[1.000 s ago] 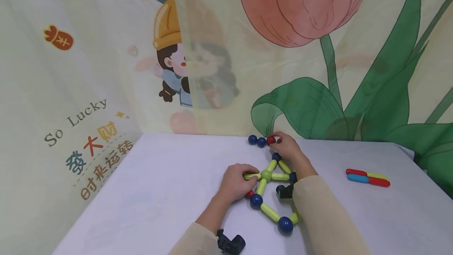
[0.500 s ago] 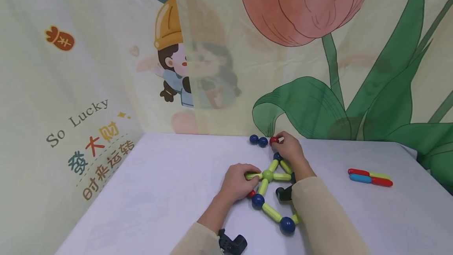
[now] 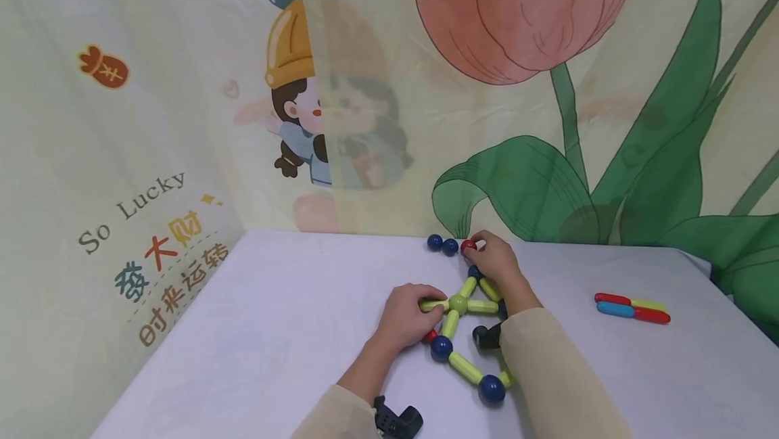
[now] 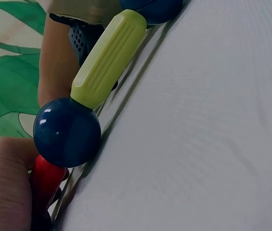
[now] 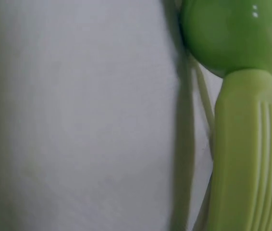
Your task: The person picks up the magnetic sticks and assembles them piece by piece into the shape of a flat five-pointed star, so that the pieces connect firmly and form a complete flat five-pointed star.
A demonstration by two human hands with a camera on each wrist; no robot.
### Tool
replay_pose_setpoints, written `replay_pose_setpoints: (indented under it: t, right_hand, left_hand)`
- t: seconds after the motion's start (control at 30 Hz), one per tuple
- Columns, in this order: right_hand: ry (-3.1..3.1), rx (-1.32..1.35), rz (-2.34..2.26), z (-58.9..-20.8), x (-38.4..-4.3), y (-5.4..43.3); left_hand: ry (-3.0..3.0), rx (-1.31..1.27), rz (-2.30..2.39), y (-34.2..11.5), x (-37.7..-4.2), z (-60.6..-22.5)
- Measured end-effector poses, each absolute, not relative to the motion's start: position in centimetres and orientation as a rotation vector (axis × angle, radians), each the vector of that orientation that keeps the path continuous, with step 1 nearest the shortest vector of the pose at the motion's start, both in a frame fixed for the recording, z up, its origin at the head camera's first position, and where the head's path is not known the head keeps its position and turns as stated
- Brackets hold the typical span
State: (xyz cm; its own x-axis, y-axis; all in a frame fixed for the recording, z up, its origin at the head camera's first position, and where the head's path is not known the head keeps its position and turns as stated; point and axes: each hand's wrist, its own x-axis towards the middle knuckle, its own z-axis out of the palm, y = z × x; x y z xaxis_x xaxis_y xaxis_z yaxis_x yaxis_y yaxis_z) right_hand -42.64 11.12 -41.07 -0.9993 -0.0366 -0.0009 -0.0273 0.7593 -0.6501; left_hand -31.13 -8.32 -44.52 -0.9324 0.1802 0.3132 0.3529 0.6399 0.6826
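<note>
On the white table lies a ring-like frame of yellow-green magnetic rods and balls, with a light green ball (image 3: 458, 304) joining several rods. My left hand (image 3: 409, 314) grips the yellow-green rod (image 3: 431, 305) at its left. A red rod (image 4: 47, 182) under that hand meets a large blue ball (image 4: 67, 132), seen closely in the left wrist view. At the far edge, my right hand (image 3: 496, 260) pinches a red ball (image 3: 468, 247) with its fingertips. The right forearm hides part of the frame's right side. In the right wrist view, a yellow-green rod (image 5: 246, 154) meets the green ball (image 5: 237, 36).
Two blue balls (image 3: 441, 245) sit left of the red one near the table's back edge. Right of the frame lie a red and yellow-green rod pair (image 3: 629, 301) and a blue and red pair (image 3: 634, 312). A printed curtain (image 3: 365, 209) hangs behind.
The right hand has drawn the red ball slightly right, so a small gap separates it from the blue balls. My left hand keeps its grip in the same place.
</note>
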Motion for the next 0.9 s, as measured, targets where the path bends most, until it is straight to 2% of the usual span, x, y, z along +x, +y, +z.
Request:
replay_pose_setpoints:
  t: [0.27,0.7,0.9]
  right_hand:
    - [2.902,0.02,-1.122,-41.3,-42.6,11.2]
    - [2.56,0.191,-1.728,-39.4,-40.7,12.2]
    - [2.486,0.185,-1.862,-38.3,-40.3,12.7]
  left_hand:
    - [-2.643,-0.433,-1.159,-8.3,-31.0,-44.4]
    - [-2.649,-0.437,-1.173,-8.1,-30.6,-44.1]
    - [-2.645,-0.428,-1.18,-8.3,-30.7,-44.3]
